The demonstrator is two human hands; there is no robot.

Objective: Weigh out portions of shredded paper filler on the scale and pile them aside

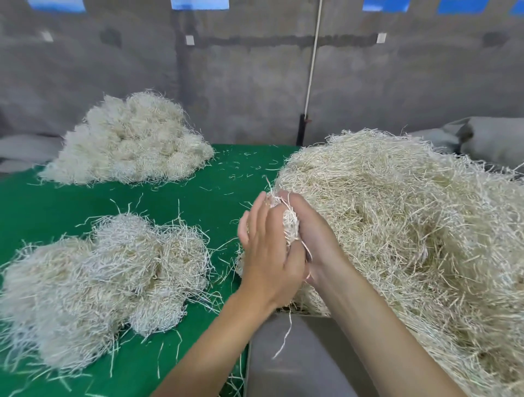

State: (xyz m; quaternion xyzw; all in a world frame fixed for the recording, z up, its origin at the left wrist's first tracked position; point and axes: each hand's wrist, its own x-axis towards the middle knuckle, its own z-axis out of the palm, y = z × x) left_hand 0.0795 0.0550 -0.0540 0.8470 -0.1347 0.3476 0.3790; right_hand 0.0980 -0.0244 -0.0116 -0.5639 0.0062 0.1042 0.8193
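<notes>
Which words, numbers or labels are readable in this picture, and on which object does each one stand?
None can be read.
The white tags on the grey wall: too small and blurred to show any writing.
The blue panels at the top: no writing visible.
The shredded paper and the green table: unmarked.

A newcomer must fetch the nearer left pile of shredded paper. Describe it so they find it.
On the green table cover, look left of the left hand. The near pile, rounded whitish clumps, lies at the front edge; the far pile sits by the wall, the right heap is loose.
</notes>
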